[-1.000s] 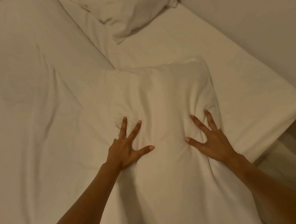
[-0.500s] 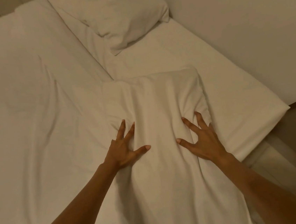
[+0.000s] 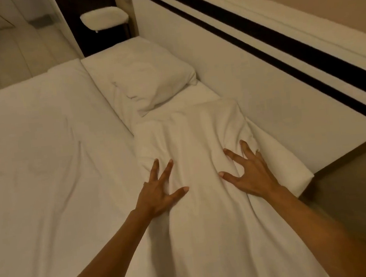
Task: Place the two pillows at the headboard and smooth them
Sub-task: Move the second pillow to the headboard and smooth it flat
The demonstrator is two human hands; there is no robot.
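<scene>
Both hands, the left hand [image 3: 158, 192] and right hand [image 3: 252, 174], lay splayed open, pressing the near soft white fabric pillow [image 3: 203, 170], which had slid closer to the white, black-striped headboard [image 3: 261, 73] beyond them. The second white pillow [image 3: 148, 78] sat ahead-left. White bedsheet [image 3: 44, 164] spread left; tiled floor [image 3: 10, 55] beyond.

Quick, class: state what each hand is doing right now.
Left hand: open, fingers spread, pressing flat on the near pillow.
Right hand: open, fingers spread, pressing the same pillow, holding nothing.

Near pillow [image 3: 201, 150] crumpled, flat; far pillow [image 3: 148, 74] plump, against headboard [image 3: 248, 63]
</scene>
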